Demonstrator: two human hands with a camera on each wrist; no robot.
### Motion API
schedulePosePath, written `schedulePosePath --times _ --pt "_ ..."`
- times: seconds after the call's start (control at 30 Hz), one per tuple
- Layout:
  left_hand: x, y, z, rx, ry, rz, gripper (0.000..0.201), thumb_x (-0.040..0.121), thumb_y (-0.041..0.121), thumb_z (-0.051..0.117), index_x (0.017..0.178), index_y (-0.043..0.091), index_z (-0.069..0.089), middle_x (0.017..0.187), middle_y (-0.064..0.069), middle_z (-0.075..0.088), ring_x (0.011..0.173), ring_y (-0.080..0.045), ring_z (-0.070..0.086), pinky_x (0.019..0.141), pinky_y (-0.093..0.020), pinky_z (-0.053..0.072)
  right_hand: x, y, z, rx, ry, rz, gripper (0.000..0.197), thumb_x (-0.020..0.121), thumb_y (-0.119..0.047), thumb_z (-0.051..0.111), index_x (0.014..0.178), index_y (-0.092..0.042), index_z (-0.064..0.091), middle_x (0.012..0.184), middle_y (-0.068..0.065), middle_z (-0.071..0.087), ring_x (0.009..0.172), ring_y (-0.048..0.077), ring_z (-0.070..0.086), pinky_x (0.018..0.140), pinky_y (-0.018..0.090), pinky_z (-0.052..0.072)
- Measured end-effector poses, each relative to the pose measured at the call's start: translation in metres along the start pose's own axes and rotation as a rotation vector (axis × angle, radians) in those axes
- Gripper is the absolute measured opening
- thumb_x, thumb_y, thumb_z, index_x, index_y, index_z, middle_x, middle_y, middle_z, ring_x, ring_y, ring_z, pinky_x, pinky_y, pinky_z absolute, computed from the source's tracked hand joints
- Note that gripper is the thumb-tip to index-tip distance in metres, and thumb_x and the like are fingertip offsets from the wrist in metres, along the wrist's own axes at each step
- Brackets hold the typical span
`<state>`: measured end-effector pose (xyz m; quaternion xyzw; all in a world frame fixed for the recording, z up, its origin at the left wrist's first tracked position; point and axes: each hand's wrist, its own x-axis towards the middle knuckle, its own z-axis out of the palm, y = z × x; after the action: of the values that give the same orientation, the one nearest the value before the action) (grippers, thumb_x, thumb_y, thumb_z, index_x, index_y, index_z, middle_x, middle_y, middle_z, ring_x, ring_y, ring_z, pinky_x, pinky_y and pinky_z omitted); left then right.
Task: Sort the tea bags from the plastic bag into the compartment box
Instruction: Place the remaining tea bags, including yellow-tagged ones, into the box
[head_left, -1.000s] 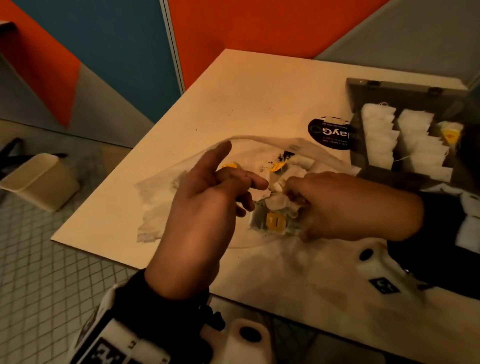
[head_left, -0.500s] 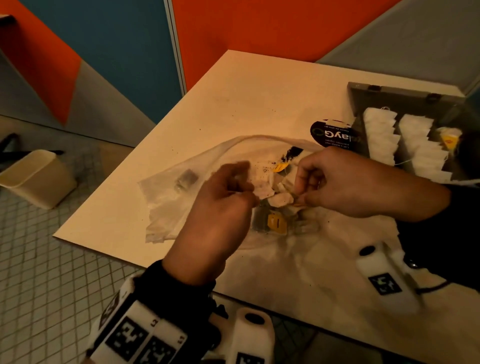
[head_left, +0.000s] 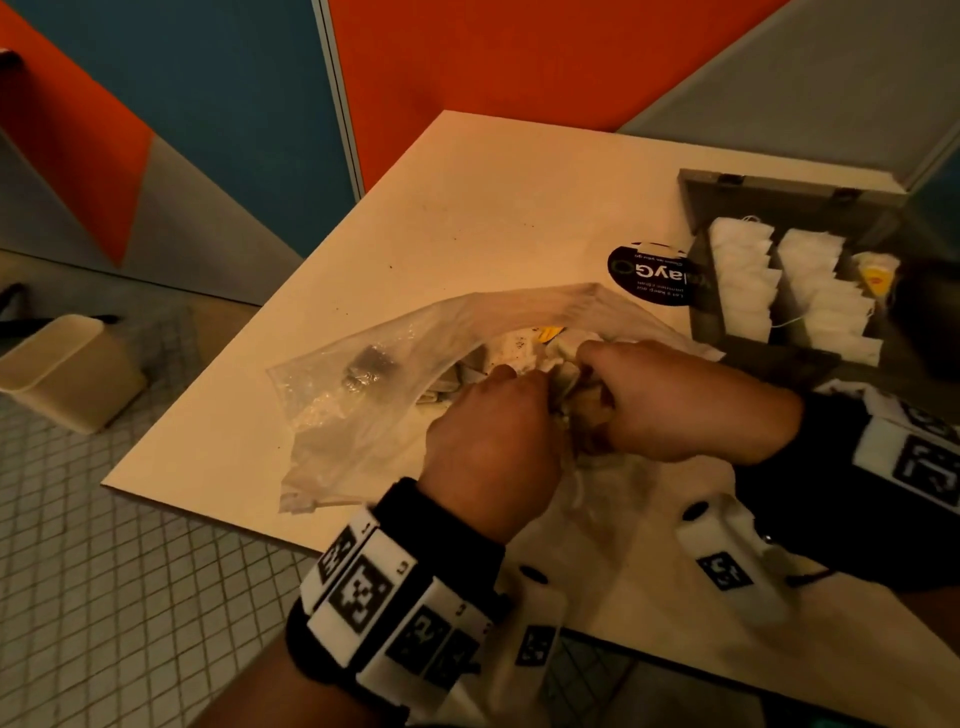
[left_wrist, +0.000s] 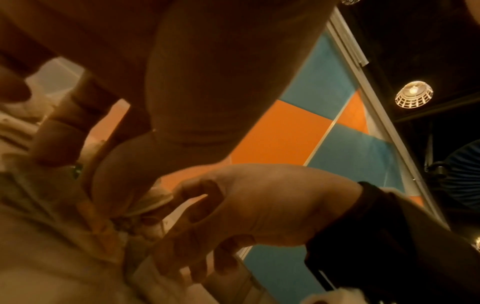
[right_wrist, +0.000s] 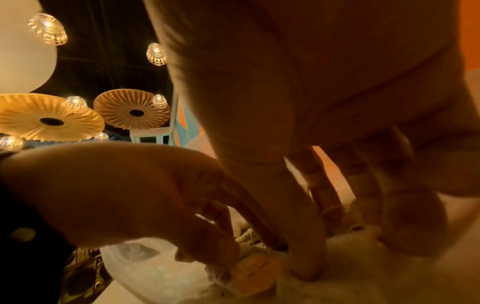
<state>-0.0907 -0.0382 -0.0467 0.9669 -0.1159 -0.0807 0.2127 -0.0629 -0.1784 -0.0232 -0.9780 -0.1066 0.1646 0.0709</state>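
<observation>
Both hands now closed together over the bag (head_left: 363, 395) at mid-desk — a second ago apart. Left hand (head_left: 488, 441) and right hand (head_left: 670, 400) pinching crumpled tea bags (head_left: 563, 382), fingers curled. Next lot gathered — box (head_left: 737, 192) at far right corner part filled.

Clear, thin plastic bag (head_left: 363, 395), crinkled and glossy, catching highlights along its folds. Pale, smooth matt bench (head_left: 467, 208), speckled with fine dark crumbs. Grey-brown compartment box (head_left: 727, 187), matt walls, small metal hinges on its far edge. White paper tea bags (head_left: 737, 275) in the box, soft and matt, with thin strings. Round black sticker (head_left: 644, 275), slightly glossy. Cream plastic bin (head_left: 62, 369), smooth, on small-tiled floor (head_left: 104, 571).
</observation>
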Motion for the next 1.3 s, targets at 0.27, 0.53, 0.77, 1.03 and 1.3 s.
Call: schedulePosePath --times 0.27,0.53,0.77,1.03,1.3 --pt "0.001 -0.004 0.002 0.071 0.019 -0.006 0.033 0.088 0.032 0.055 0.12 0.026 0.05 0.11 0.0 0.06 0.1 -0.025 0.058 0.078 -0.038 0.05 0.007 0.007 -0.006 0.254 -0.021 0.078 0.024 0.08 -0.023 0.074 0.098 -0.022 0.058 0.079 -0.003 0.056 0.068 0.015 0.053 0.056 0.028 0.043" --pt "0.001 -0.012 0.002 -0.122 0.097 -0.064 0.014 0.091 0.032 0.055 0.094 0.021 0.063 0.089 -0.001 0.064 0.084 -0.022 0.06 0.07 -0.034 0.051 0.002 0.001 -0.017 0.475 0.037 0.061 0.011 0.088 -0.012 0.063 0.08 -0.019 0.066 0.074 0.004 0.073 0.049 0.019 0.066 0.055 0.027 0.048" --pt "-0.003 -0.025 -0.005 -0.475 0.316 -0.082 0.021 0.091 0.031 0.06 0.08 0.014 0.066 0.08 -0.003 0.068 0.077 -0.02 0.062 0.072 -0.038 0.05 -0.003 -0.002 -0.024 0.571 0.002 0.047 0.019 0.092 -0.001 0.054 0.099 -0.012 0.068 0.089 0.002 0.076 0.066 0.025 0.073 0.06 0.027 0.054" --pt "-0.015 -0.024 -0.01 -0.398 0.248 -0.027 0.006 0.084 0.03 0.07 0.082 0.024 0.069 0.099 0.007 0.058 0.088 -0.01 0.054 0.066 -0.019 0.033 0.003 -0.006 -0.02 0.498 0.128 0.012 0.006 0.083 -0.02 0.075 0.086 -0.022 0.08 0.083 -0.008 0.073 0.079 0.008 0.064 0.067 0.024 0.05" --pt "-0.013 -0.022 -0.01 -0.548 0.248 0.091 0.01 0.078 0.026 0.077 0.07 0.032 0.075 0.093 0.023 0.065 0.086 0.005 0.058 0.075 -0.02 0.045 0.004 -0.009 -0.02 0.622 0.1 0.04 0.009 0.082 -0.028 0.076 0.085 -0.021 0.08 0.085 -0.007 0.074 0.078 0.001 0.063 0.07 0.026 0.053"
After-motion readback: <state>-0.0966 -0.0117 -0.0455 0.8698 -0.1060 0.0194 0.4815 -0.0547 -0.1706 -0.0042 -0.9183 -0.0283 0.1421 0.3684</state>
